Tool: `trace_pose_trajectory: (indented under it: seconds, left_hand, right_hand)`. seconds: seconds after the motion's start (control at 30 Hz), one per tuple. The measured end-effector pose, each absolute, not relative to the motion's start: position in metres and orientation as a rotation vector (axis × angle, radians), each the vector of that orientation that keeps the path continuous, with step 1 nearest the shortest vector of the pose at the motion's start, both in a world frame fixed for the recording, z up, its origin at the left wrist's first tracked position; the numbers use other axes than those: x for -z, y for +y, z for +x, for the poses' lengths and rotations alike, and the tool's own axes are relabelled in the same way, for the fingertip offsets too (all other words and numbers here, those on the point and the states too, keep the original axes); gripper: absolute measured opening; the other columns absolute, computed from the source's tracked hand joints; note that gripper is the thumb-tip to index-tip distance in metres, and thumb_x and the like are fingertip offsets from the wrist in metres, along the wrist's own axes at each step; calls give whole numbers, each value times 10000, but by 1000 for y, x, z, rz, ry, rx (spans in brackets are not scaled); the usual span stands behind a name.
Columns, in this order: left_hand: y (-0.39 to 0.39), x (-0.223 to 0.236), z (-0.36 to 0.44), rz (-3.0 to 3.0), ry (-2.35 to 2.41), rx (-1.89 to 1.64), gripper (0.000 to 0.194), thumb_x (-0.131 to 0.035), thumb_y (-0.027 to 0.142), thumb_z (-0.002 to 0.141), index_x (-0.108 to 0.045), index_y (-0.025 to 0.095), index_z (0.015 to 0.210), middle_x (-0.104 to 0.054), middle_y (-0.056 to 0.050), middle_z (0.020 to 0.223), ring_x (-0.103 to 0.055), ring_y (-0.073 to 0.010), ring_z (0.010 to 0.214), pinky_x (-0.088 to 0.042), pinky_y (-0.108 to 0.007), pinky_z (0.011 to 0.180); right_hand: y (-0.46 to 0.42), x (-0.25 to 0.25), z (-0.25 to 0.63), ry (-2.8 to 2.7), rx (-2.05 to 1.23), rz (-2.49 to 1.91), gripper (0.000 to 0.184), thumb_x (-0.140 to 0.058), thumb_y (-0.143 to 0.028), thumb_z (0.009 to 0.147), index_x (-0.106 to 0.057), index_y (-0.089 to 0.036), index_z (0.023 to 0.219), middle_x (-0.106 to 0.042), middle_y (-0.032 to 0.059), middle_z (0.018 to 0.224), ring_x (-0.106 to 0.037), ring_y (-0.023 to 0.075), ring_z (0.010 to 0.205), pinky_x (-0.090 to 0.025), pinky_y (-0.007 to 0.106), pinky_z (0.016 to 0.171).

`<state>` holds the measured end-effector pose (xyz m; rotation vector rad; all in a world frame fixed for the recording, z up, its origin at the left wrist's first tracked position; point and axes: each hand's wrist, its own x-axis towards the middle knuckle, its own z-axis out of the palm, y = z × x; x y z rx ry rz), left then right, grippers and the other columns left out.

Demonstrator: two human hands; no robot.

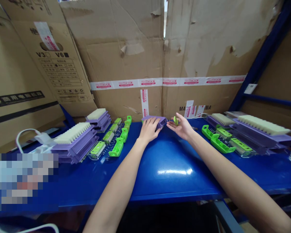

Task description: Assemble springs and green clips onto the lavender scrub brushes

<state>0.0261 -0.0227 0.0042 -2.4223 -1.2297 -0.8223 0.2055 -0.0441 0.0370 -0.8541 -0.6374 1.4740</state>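
At twelve o'clock on the blue bench (165, 183), the left hand (148, 130) clamps a purple plastic housing (162, 122). At its three o'clock, the right hand (181, 128) spreads its fingers behind a small green piece (176, 120), which a loose hold could drop.
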Motion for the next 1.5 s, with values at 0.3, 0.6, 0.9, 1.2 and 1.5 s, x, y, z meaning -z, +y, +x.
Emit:
trace_pose_trajectory:
  seconds: [0.3,0.6,0.9,1.2,1.5]
  left_hand:
    - [-22,-4,26,-2395,-1273,850,439,-511,369,888,-476,196,1290,-545,-108,1316,-478,-267,1218,-361,-426,1002]
    - [-19,-3,27,-2399,-1232,791,471,-567,393,864,-502,132,1250,-565,-153,1296,-499,-278,1223,-336,-433,1036]
    - [-23,-6,28,-2405,-1218,719,434,-625,335,825,-546,110,1187,-597,-176,1246,-522,-286,1206,-342,-440,1026]
    - [-23,-6,30,-2469,-1126,715,381,-665,334,790,-573,147,1109,-632,-145,1188,-557,-271,1154,-394,-406,981]
    - [-29,-8,36,-2489,-1082,694,361,-640,322,809,-552,135,1105,-622,-155,1197,-561,-271,1152,-414,-390,960]
  right_hand:
    - [-42,-24,194,-737,-1336,-958,69,-524,-114,852,-516,-168,809,-552,3,609,-621,146,642,-573,354,729]
    - [-42,-24,196,-766,-1296,-852,188,-582,-12,763,-522,-169,679,-583,-5,664,-615,104,693,-556,291,827]
    - [-46,-14,189,-1045,-1258,-1110,80,-550,-101,843,-609,-156,851,-657,36,754,-616,116,662,-561,252,619]
    - [-40,-9,198,-992,-1174,-1226,246,-707,-237,778,-580,-133,961,-642,32,679,-614,127,570,-549,249,494]
    - [-42,-9,192,-1109,-1100,-1322,138,-499,-198,911,-565,-133,1013,-658,46,691,-614,127,542,-515,228,471]
